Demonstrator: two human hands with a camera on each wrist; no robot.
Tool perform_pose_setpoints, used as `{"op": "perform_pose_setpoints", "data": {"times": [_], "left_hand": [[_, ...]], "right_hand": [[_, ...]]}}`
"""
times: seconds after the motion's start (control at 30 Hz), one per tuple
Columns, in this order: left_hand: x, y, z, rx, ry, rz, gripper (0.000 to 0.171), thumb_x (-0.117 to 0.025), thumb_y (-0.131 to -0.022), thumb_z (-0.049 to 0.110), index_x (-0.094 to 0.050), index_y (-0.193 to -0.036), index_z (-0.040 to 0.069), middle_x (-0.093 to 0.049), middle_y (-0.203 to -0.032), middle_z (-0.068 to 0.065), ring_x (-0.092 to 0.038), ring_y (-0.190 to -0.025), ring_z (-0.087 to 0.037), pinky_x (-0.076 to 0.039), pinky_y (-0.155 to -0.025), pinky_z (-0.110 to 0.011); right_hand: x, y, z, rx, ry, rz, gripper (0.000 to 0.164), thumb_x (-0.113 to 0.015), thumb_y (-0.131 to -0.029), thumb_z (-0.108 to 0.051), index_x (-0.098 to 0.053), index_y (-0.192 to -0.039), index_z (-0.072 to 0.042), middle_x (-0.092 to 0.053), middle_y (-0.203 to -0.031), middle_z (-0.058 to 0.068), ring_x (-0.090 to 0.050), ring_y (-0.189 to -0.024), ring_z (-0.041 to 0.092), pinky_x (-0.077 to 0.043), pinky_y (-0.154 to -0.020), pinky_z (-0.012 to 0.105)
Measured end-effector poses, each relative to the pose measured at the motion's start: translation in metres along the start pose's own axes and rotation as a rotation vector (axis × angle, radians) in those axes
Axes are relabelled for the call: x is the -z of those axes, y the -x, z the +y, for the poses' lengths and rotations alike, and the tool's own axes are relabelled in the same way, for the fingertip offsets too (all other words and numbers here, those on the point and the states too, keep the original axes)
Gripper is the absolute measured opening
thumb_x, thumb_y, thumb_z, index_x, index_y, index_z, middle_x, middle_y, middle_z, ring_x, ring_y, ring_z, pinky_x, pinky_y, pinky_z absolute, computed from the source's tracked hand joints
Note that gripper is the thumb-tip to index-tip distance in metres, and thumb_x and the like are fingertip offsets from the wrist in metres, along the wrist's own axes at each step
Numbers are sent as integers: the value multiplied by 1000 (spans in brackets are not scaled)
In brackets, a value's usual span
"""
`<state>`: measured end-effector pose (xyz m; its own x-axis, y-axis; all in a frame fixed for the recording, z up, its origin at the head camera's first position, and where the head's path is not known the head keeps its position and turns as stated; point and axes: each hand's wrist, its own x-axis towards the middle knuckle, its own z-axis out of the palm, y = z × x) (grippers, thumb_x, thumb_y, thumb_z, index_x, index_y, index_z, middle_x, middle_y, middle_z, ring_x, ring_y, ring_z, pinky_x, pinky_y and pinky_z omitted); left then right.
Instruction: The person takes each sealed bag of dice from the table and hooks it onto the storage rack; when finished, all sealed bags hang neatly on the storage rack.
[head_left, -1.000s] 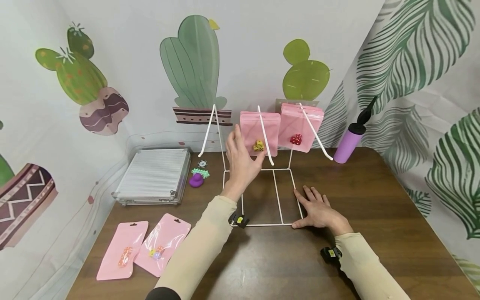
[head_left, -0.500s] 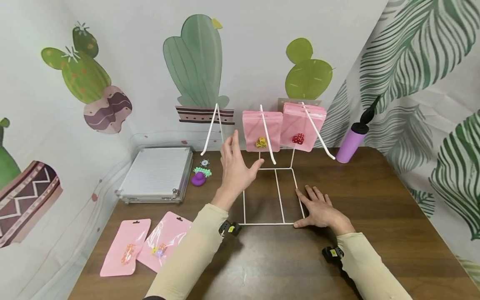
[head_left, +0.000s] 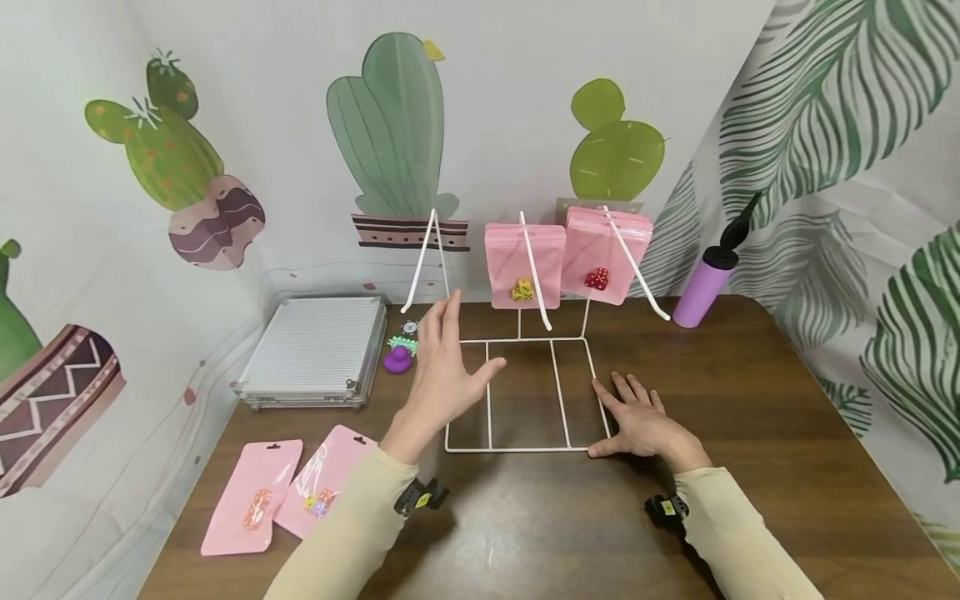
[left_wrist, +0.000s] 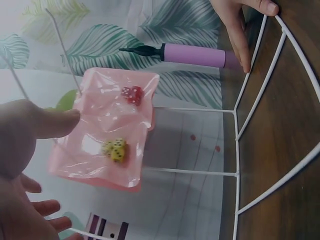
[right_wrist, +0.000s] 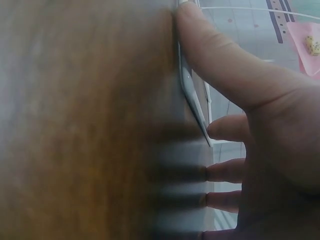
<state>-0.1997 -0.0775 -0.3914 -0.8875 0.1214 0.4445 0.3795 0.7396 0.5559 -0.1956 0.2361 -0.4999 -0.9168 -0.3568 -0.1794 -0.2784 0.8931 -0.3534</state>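
Note:
A white wire rack [head_left: 517, 450] stands on the table with three long hooks. Pink zip bags with yellow dice [head_left: 501, 267] hang on its middle hook, and pink bags with red dice [head_left: 626, 250] on its right one; the left hook [head_left: 418, 262] bears nothing. My left hand [head_left: 442, 371] is in the air over the rack's left side, fingers extended, thumb apart, holding nothing. My right hand [head_left: 641, 421] rests spread at the base's front right corner, its thumb and a finger touching the wire. Two pink bags with dice, one [head_left: 251, 492] overlapping another [head_left: 333, 471], lie at front left.
A silver case [head_left: 311, 350] lies at the back left. Beside it are a purple rubber duck [head_left: 398, 359], a green beaded thing [head_left: 403, 343] and a round chip [head_left: 408, 327]. A purple hand pump [head_left: 701, 287] stands at the back right against the patterned wall cloth.
My left hand has drawn away from the bags on the middle hook, moving left and toward me. Those bags swing slightly. My right hand stays on the rack's base.

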Motion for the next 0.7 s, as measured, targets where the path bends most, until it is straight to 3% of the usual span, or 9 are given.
{"op": "perform_pose_setpoints", "data": {"times": [0.2, 0.47, 0.7], "left_hand": [[18, 20, -8, -27, -22, -38, 108, -83, -75, 38, -17, -157, 16, -29, -148, -13, -29, -136, -29, -30, -112, -50], [34, 41, -16, -15, -26, -71, 110, -84, -73, 36, -15, -157, 17, -26, -151, -13, -26, -140, -31, -27, -113, -52], [51, 60, -35, -39, -70, -103, 110, -86, -71, 33, -19, -156, 12, -32, -148, -16, -27, -138, -32, -27, -112, -52]], "right_hand": [[-1, 0, 0, 1, -2, 1, 119, -77, -65, -66, -25, -154, -8, -15, -156, 33, -11, -141, 55, -13, -105, 77], [1, 1, -2, 8, -4, 19, 117, -79, -65, -63, -27, -153, -6, -17, -155, 34, -13, -140, 56, -15, -104, 78], [2, 1, -3, 4, 6, 11, 117, -79, -66, -63, -27, -153, -6, -17, -155, 33, -13, -141, 55, -15, -104, 77]]}}
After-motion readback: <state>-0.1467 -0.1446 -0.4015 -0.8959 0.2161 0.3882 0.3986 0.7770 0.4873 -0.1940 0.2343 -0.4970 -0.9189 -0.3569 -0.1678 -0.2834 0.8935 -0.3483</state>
